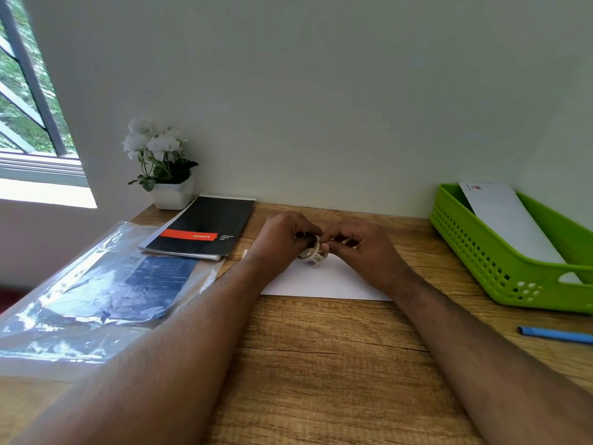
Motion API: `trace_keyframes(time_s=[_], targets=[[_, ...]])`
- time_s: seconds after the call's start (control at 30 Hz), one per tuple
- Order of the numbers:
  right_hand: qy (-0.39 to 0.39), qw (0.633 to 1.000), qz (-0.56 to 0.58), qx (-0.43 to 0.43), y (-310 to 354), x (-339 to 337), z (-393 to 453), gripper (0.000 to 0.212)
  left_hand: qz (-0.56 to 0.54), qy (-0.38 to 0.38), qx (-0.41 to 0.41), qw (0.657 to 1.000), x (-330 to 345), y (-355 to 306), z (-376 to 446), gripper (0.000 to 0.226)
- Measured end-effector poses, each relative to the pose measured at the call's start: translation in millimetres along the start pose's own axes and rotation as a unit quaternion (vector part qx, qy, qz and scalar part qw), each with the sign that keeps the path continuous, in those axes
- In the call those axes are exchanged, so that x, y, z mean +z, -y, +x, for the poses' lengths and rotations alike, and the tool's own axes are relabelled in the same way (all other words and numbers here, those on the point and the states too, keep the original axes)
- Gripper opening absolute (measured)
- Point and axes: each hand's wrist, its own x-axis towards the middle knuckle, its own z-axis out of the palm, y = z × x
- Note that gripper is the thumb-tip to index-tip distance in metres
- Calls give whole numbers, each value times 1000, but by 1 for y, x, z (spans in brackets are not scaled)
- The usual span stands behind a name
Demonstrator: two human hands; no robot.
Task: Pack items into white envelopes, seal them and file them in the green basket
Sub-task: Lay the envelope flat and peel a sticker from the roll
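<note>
Desk [321, 364]: carrying everything.
Green basket [500, 268]: sitting right, holding one filed envelope [510, 220].
White envelope [324, 282]: lying flat, long axis left-right.
Left hand [279, 239]: gripping sticker roll [313, 252].
Right hand [362, 248]: pinching its end.

Bystanders on the wooden desk [321, 364]

White potted flowers [160, 162] at the back left corner; black spiral pad [205, 228] just beside them; clear plastic sleeve [96, 290] further left; blue pen [558, 335] right.

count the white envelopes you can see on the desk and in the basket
2. One envelope lies flat on the desk under both hands; another envelope leans inside the green basket. More could be hidden behind it or in the plastic packet.
</note>
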Motion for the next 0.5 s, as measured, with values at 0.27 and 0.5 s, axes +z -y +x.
trace_keyframes(time_s=[0.27, 0.5], targets=[[-5, 987, -137, -83, 0, 2, 0, 7, 0, 1, -34, 999, -1, 3, 0, 18], [1, 980, -172, -104, -2, 2, 1, 8, -19, -2, -45, 999, -1, 4, -1, 19]])
